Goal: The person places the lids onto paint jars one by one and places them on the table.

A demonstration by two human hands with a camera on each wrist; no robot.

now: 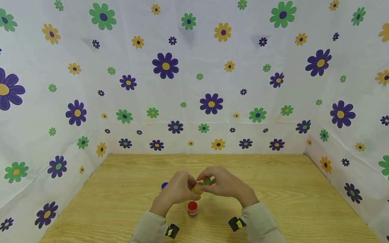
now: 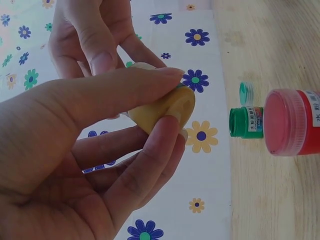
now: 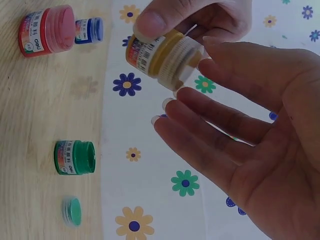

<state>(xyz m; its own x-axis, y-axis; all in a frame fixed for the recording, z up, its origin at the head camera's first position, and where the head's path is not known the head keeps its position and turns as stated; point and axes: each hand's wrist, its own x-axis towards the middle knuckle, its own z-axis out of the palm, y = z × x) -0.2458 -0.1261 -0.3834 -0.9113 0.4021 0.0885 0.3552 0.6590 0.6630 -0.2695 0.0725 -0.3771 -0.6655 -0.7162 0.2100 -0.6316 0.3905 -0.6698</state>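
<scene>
1. Left hand (image 1: pixel 179 189): thumb and fingers wrap the body of the yellow jar (image 3: pixel 146 54), holding it tilted above the table (image 1: pixel 288 202).
2. Right hand (image 1: pixel 229 184): fingers are partly extended, tips at the jar's ribbed lid (image 3: pixel 175 61). Whether they pinch it cannot be told.
3. Handling: the jar is probably light, stiff plastic, not fragile. Its smooth wall may slip under damp fingers; the contents may add some weight.
4. Hold points: grip the body around the label; use the lid's ribs for turning force. Avoid squeezing the lid's flat top.
5. Nearby: the red jar (image 1: pixel 192 208) stands on the table, its lid on.
6. View differences: the right wrist view shows the yellow jar's label and the blue jar (image 3: pixel 90 30), of which the head view shows only a blue patch. Both wrist views show the green jar (image 3: pixel 75 157) uncapped, the green lid (image 3: pixel 72 211) beside it; the head view largely hides this pair behind the hands.
</scene>
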